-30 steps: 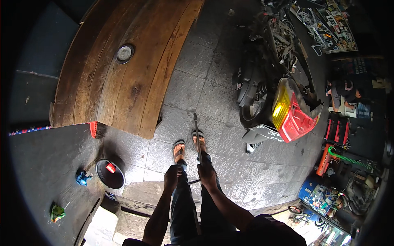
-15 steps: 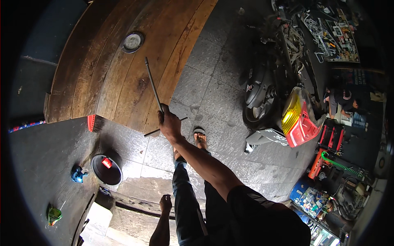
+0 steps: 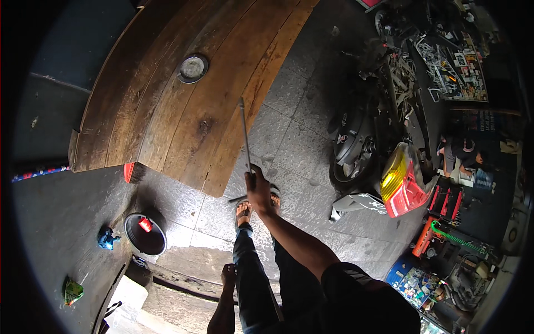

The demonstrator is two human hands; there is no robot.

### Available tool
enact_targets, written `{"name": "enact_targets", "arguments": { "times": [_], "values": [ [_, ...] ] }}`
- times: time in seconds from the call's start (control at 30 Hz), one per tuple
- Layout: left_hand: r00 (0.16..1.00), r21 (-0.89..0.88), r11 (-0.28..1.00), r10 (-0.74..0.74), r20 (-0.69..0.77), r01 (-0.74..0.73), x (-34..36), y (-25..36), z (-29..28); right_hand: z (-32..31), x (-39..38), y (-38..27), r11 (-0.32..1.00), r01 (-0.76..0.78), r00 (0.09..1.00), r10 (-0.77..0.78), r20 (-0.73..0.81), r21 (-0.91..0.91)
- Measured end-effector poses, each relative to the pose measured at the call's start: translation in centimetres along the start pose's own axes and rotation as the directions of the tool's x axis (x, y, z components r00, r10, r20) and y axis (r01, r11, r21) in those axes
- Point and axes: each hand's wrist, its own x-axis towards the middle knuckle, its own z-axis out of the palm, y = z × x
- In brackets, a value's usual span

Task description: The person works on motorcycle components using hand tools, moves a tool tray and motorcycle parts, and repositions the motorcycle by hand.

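My right hand (image 3: pixel 258 192) is closed around a T-handle wrench (image 3: pixel 245 131), above the floor and past the near corner of the wooden bench (image 3: pixel 183 128). Its long shaft points away from me, with the tip overlapping the bench's right edge in view. Part of the crossbar sticks out left of the hand, over my sandalled feet. My left hand (image 3: pixel 228 274) hangs low beside my left leg, fingers curled; whatever may be inside them is hidden. On the bench sits a round metal dish (image 3: pixel 193 68), apart from both hands.
A partly stripped scooter with a red and yellow tail light (image 3: pixel 400 183) stands at the right. Beyond it a person (image 3: pixel 461 153) is low down near red tool trays (image 3: pixel 446 201). A black tub (image 3: pixel 146 234) lies left of my legs. Parts fill a blue drum (image 3: pixel 401 273).
My right hand has moved right and nearer to me with the wrench, whose shaft now stands straighter in view. The bench and dish appear shifted right as my view turned.
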Motion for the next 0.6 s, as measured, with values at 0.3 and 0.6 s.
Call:
{"name": "enact_targets", "arguments": {
  "times": [0.3, 0.6],
  "values": [
    [0.995, -0.059, 0.994, 0.095, 0.022, -0.094, 5.1, 9.1, -1.1, -12.7, -0.3, 9.5, 0.918, -0.397, 0.901, 0.392, -0.187, 0.015],
    [0.888, 0.271, 0.846, 0.436, 0.146, -0.459, 10.5, 25.5, 1.1, -20.1, 4.6, 15.2, 0.871, -0.485, 0.852, 0.49, -0.183, 0.075]
  ]
}}
